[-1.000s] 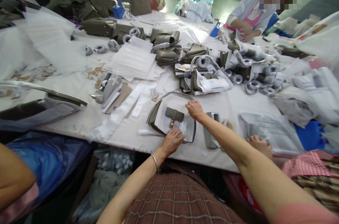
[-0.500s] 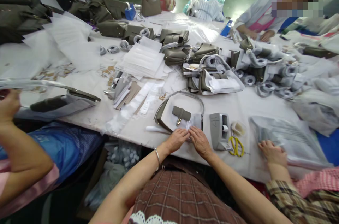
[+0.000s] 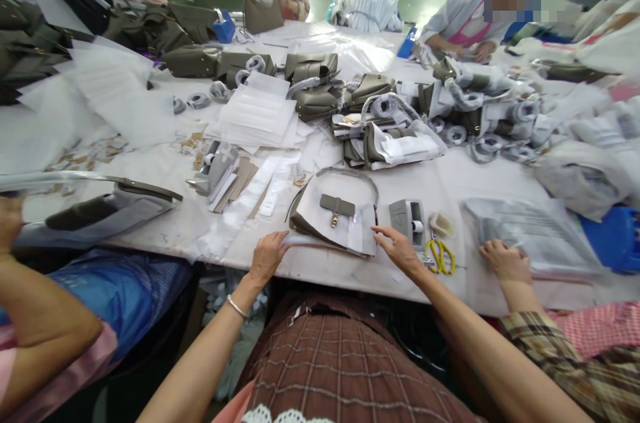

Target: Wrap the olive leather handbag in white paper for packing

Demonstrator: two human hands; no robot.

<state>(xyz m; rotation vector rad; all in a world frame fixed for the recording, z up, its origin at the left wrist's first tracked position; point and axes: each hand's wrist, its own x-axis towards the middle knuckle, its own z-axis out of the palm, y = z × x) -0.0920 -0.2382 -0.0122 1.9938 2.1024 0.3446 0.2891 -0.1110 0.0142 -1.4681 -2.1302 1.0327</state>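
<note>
A dark olive handbag (image 3: 306, 219) lies on the table in front of me, its front panel covered by a white sheet (image 3: 320, 186). The flap with its metal clasp (image 3: 334, 219) shows on top, and the wrapped handle (image 3: 350, 173) arches away from me. Left of the bag, my left hand (image 3: 269, 255) has its fingertips closed on the end of a pale rolled strip (image 3: 303, 240) that runs along the bag's near edge. My right hand (image 3: 399, 248) is at the bag's right edge, fingers stretched out and apart, holding nothing.
To the right are a grey tape dispenser (image 3: 406, 219) and yellow-handled scissors (image 3: 440, 256). A co-worker's hand (image 3: 506, 261) rests on a clear-wrapped packet (image 3: 535, 236). Farther back are a stack of white sheets (image 3: 253, 113) and several partly wrapped bags (image 3: 395, 143). Another co-worker handles a bag (image 3: 85, 206) at left.
My hands were together at the bag's near edge. They have parted: the left moved left to the pale strip, the right moved to the bag's right side.
</note>
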